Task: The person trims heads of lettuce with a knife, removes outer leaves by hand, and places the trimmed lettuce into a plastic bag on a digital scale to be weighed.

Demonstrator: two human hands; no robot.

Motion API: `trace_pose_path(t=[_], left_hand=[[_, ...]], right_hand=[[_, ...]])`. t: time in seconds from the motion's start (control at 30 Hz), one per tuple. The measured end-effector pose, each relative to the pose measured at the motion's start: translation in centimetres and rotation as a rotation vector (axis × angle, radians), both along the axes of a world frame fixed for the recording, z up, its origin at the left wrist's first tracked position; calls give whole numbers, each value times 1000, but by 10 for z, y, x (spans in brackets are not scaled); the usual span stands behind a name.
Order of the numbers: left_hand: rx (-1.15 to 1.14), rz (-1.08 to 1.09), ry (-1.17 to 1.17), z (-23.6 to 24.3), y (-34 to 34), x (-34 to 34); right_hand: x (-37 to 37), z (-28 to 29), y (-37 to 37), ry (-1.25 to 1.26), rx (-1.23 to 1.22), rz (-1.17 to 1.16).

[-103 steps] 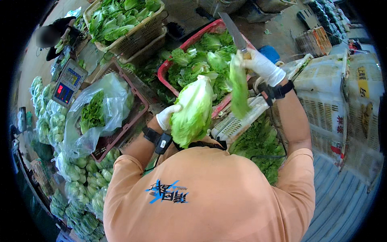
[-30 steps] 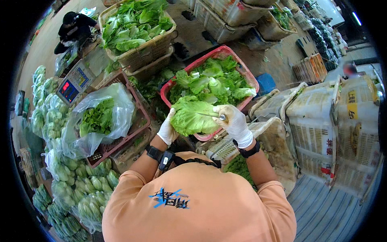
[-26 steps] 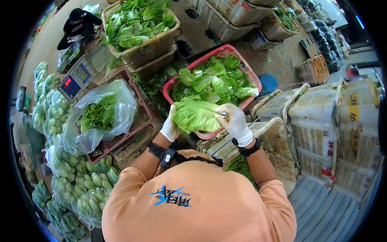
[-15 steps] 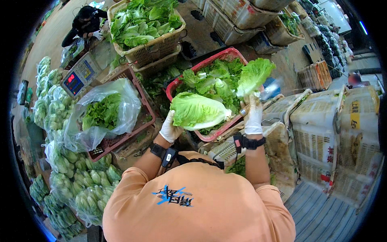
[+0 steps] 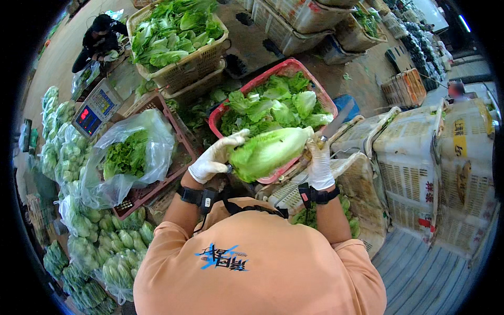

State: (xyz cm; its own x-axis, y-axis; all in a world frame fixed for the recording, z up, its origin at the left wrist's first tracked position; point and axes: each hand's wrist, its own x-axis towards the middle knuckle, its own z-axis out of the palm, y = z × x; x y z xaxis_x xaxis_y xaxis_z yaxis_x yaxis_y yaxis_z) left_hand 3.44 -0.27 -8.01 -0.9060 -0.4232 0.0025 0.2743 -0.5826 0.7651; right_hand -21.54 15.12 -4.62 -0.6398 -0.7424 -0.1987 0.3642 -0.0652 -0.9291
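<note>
A head of romaine-like lettuce [image 5: 270, 152] lies across the space before my chest, leafy end left and pale stem end right. My left hand [image 5: 212, 160], in a white glove, grips the leafy end with fingers above and thumb below. At the stem end is my gloved right hand [image 5: 320, 165], closed on a knife [image 5: 341, 119] whose grey blade points up and away to the right. Its fingers are also close to the stem; whether they touch it I cannot tell. Just beyond, a red basket [image 5: 329, 100] is filled with loose lettuce leaves [image 5: 273, 107].
To the left, an open plastic bag [image 5: 160, 142] of green lettuce sits in a dark red crate [image 5: 181, 139] beside a digital scale [image 5: 97, 110]. Bagged greens [image 5: 79, 210] line the far left. White crates [image 5: 407, 157] stand on the right. A person [image 5: 102, 39] crouches at the back left.
The lettuce head has tilted, its stem end rising toward my right hand. The loose leaf has left my right hand, and a similar leaf lies on the red basket's pile. My left hand has shifted its grip.
</note>
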Motion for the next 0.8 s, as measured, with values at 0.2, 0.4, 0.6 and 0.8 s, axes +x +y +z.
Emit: trace_pose_path(t=[0.2, 0.4, 0.6, 0.8], left_hand=[[-329, -147, -144, 26, -7, -32], [-149, -248, -285, 27, 25, -66], [5, -173, -370, 13, 27, -60], [119, -146, -351, 12, 35, -61]], right_hand=[[2, -4, 3, 81, 56, 71], [23, 23, -1, 441, 236, 242], [5, 38, 6, 1384, 276, 191], [11, 40, 0, 1556, 410, 274]])
